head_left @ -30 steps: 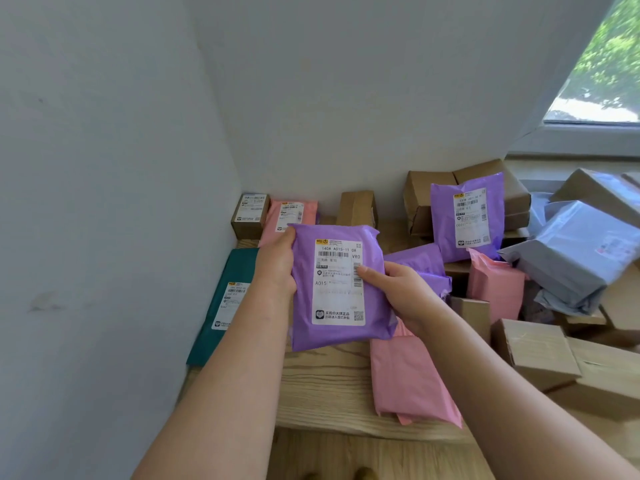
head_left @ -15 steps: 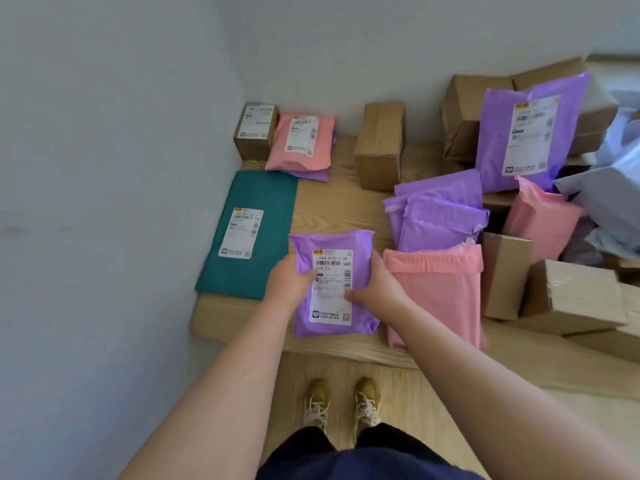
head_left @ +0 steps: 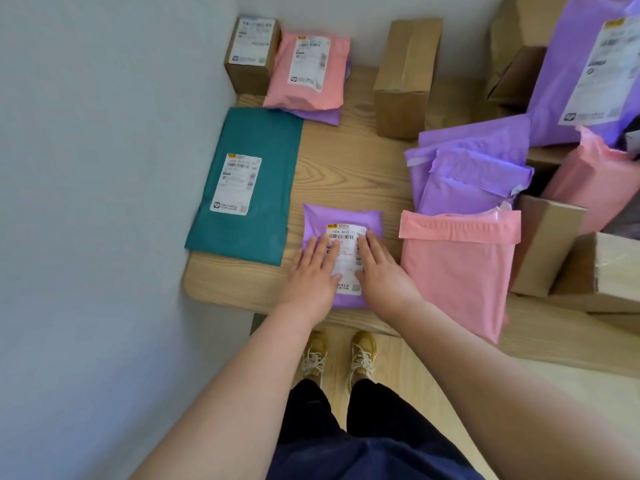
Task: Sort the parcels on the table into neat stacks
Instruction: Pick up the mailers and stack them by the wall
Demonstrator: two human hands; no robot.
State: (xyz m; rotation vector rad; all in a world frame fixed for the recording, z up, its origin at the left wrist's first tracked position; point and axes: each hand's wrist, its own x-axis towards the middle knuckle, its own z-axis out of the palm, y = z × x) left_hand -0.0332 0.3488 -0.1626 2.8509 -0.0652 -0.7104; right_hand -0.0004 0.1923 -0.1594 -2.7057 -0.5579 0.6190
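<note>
A small purple parcel (head_left: 341, 220) with a white label lies flat on the wooden table (head_left: 349, 168) near its front edge. My left hand (head_left: 313, 268) and my right hand (head_left: 379, 268) both press flat on it, fingers straight, side by side. A large teal parcel (head_left: 247, 188) lies to its left against the wall. A pink parcel (head_left: 457, 268) lies to its right, with purple parcels (head_left: 467, 171) piled behind that.
At the back left stand a small labelled box (head_left: 251, 53) and a pink parcel (head_left: 308, 71) on a purple one. A brown box (head_left: 405, 77) stands behind the middle. More boxes (head_left: 547, 244) and mailers crowd the right. A grey wall runs along the left.
The purple parcel went from held up in both hands to lying flat on the table. My hands let go of its edges and now press on its top.
</note>
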